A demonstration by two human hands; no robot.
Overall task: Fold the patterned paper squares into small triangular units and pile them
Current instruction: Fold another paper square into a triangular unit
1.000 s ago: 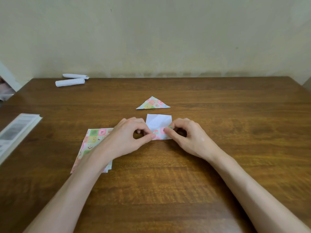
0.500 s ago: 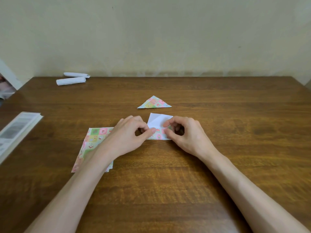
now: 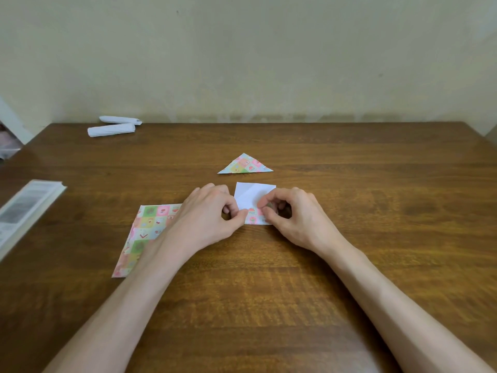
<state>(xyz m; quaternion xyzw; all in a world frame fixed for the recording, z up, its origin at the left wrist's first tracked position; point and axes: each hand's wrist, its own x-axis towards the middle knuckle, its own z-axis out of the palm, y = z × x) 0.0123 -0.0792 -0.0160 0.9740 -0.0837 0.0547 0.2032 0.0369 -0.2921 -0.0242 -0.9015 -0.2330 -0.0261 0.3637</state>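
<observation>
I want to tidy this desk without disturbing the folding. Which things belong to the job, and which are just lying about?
Part of the job:
paper square, white side up, pinched by the left hand and right hand
folded triangle beyond it
stack of patterned squares, partly hidden by the left wrist

Lying about:
white roll and slimmer white roll, far left
printed booklet, left edge

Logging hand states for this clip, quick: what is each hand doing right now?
Left hand: closed, pinching the left edge of the small paper square.
Right hand: closed, pinching the same square's near patterned flap.
</observation>
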